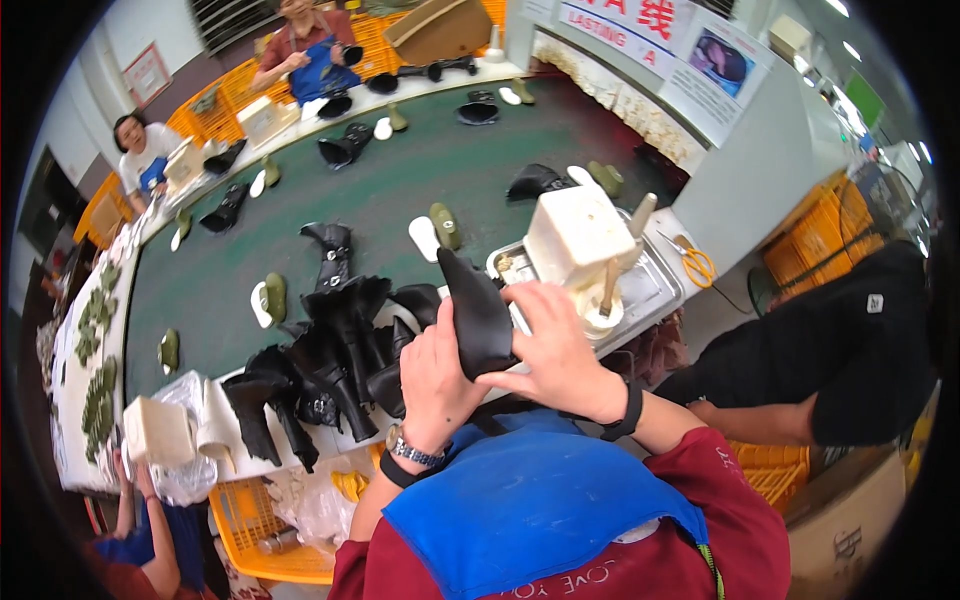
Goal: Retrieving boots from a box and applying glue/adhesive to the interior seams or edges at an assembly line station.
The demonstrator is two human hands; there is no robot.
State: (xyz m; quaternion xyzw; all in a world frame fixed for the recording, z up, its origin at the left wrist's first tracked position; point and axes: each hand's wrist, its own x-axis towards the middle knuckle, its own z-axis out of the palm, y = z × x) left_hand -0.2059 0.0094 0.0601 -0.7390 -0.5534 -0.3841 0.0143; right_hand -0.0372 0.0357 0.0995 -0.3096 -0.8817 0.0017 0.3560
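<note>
- The lower part of the black leather boot upper (478, 312) is covered by the left hand (432, 385) and the right hand (555, 350), so its bottom edge cannot be seen.
- Whatever the fingertips pinch on that upper's far side is out of sight.
- Behind the upper, the shallow steel tray (655, 290) is partly blocked by the cream plastic block (578, 235), and its small contents are too blurred to tell.
- Left of the upper, the heap of black boot uppers (335, 365) overlaps too much to count.
- The orange plastic crate (255, 535) below that heap is cut off by the dark rim.
</note>
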